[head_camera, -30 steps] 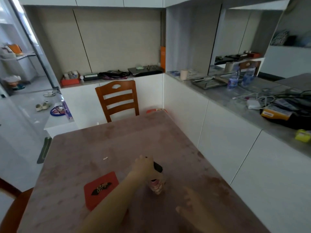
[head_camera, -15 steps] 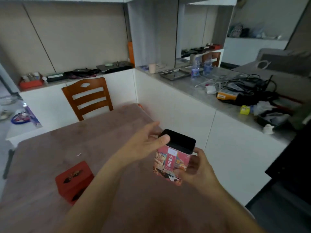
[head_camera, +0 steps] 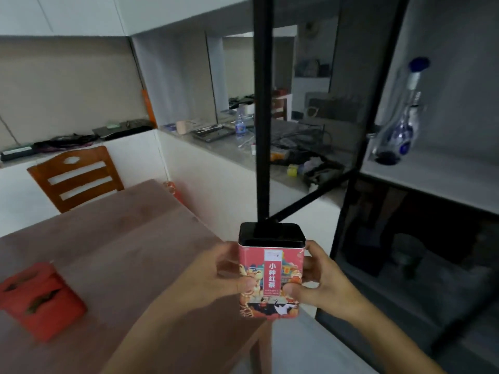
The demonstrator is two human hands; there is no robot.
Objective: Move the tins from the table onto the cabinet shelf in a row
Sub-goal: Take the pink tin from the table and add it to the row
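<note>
A red tea tin (head_camera: 271,271) with a black lid and Chinese lettering is upright in the air past the table's right edge. My left hand (head_camera: 216,273) grips its left side and my right hand (head_camera: 318,282) grips its right side. A second red tin (head_camera: 40,298) lies on the brown table (head_camera: 121,238) at the lower left. The cabinet stands at the right, with a pale shelf (head_camera: 437,171) at about head height and a dark compartment (head_camera: 421,260) below it.
The cabinet's black-framed glass door (head_camera: 305,130) hangs open just behind the held tin. A blue and white glass bottle (head_camera: 399,125) stands on the pale shelf. A wooden chair (head_camera: 78,176) sits at the table's far end. The grey counter (head_camera: 237,155) carries cables and clutter.
The view has swung right toward the cabinet. The tin was lifted off the table by my left hand and is now held upright in both hands, nearer the cabinet.
</note>
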